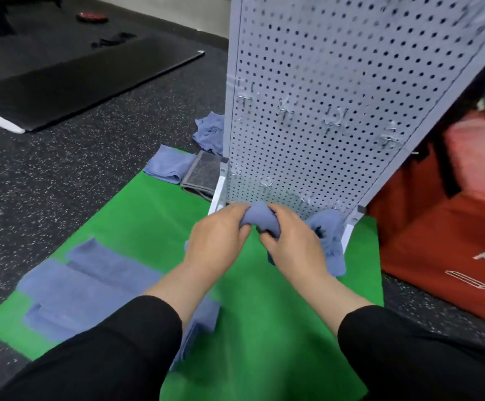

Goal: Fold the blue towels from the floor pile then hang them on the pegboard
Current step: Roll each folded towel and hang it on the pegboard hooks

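Blue towel point(261, 218) sits bunched at the middle of the head view, low in front of the pegboard point(336, 96). The left hand point(218, 238) and right hand point(290, 241) both curl their fingers tight on it. Hooks point(333, 123) at 1 o'clock are thin. The thick bunch could slip off and drop onto the green mat point(137, 221).
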Demonstrator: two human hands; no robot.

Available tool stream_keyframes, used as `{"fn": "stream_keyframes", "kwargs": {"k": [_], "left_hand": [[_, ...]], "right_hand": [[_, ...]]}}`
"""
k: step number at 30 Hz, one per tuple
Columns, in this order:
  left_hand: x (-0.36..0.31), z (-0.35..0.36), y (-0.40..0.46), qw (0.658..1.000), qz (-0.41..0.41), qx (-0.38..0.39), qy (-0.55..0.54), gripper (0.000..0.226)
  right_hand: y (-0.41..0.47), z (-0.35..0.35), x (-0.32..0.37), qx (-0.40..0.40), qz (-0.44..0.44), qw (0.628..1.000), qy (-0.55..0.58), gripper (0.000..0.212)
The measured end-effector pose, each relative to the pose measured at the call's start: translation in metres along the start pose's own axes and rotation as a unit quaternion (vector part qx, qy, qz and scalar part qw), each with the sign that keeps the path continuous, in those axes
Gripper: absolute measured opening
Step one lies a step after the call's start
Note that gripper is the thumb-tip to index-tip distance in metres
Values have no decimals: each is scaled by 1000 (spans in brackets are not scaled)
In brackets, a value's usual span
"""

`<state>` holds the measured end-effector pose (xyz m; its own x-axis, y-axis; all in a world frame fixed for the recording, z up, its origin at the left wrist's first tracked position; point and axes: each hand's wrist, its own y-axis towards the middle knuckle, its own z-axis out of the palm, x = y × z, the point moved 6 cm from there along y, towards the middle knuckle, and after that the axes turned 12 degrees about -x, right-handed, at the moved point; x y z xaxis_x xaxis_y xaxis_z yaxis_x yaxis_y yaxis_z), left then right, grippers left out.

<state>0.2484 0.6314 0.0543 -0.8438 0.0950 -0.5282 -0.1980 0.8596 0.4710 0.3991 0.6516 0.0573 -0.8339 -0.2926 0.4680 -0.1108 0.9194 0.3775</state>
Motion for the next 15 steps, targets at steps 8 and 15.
{"fn": "stream_keyframes", "kwargs": {"k": [8, 15], "left_hand": [[-26, 54, 5, 996, -23, 52, -72, 40], [-20, 76, 12, 992, -52, 55, -97, 38]], "right_hand": [[7, -19, -54, -1, 81, 996, -27, 37], [25, -20, -69, 10, 90, 995, -34, 36]]}}
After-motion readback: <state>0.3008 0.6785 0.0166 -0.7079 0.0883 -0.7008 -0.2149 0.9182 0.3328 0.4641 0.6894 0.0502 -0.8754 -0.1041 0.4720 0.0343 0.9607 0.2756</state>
